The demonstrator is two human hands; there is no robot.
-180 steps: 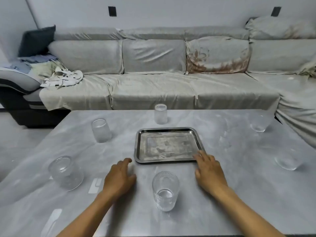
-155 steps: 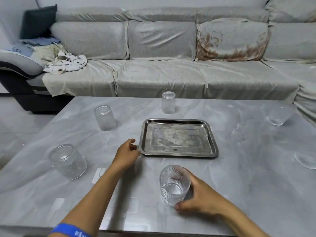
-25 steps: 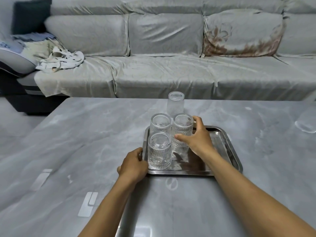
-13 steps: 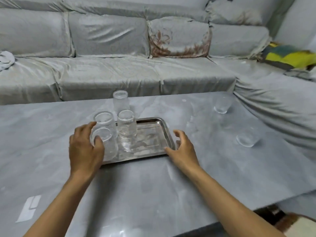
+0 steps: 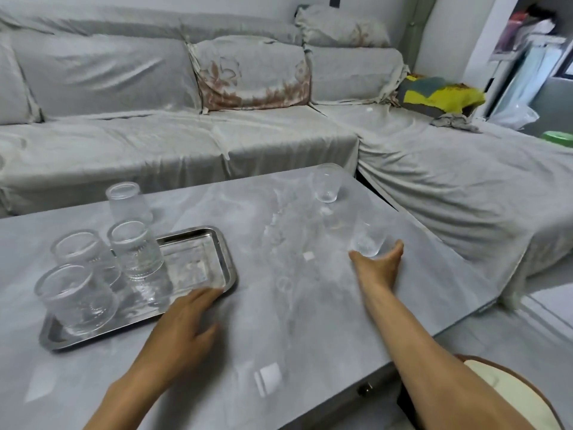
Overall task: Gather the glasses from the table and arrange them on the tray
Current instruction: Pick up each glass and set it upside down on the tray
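Observation:
A steel tray (image 5: pixel 198 262) lies on the grey table (image 5: pixel 304 324) at the left. Three ribbed glasses stand on it: one at the front (image 5: pixel 76 294), one behind it (image 5: pixel 82 252), one to the right (image 5: pixel 135 246). Another glass (image 5: pixel 125 201) stands on the table just behind the tray. Two smooth glasses stand at the right, one far (image 5: pixel 325 184) and one nearer (image 5: pixel 369 240). My right hand (image 5: pixel 376 268) is stretched out, fingers spread at the base of the nearer glass. My left hand (image 5: pixel 186 324) rests flat at the tray's near right corner.
A covered grey sofa (image 5: pixel 217 141) wraps around the far and right sides of the table. The table's right edge (image 5: pixel 459 318) runs close to my right arm. A round cushioned stool (image 5: pixel 508 395) sits below it at the bottom right.
My view has swung right. My right hand left the tray's edge and reached out to the nearer smooth glass. My left hand moved from the front glass to the tray's near right corner.

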